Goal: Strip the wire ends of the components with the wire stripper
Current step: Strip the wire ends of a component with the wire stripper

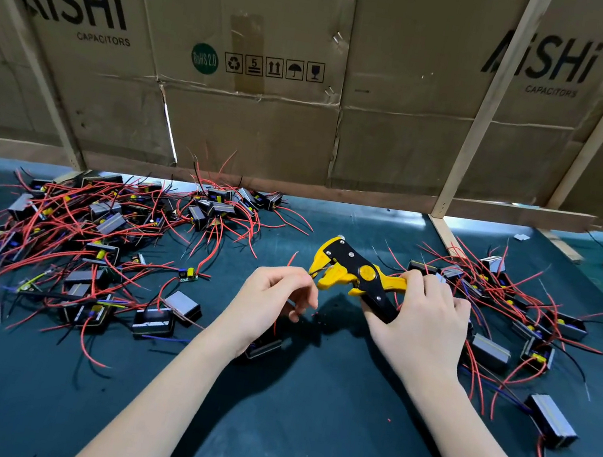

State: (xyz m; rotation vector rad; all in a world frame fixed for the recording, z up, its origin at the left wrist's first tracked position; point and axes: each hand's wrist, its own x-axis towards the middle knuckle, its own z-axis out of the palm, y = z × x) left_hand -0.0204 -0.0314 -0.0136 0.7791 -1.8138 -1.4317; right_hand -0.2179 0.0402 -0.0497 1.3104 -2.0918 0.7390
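My right hand (424, 325) grips the handles of a yellow and black wire stripper (354, 273), whose jaws point left. My left hand (273, 302) pinches a thin wire right at those jaws. Below that hand hangs a small black component (264, 346) with a red lead, partly hidden by my wrist. Tiny red scraps of insulation (314, 314) lie on the mat under the jaws.
A big heap of black components with red, black and blue wires (95, 236) covers the left of the dark green mat (302, 424). A smaller pile (513, 318) lies to the right. Cardboard sheets (277, 68) and wooden slats (448, 230) wall off the back.
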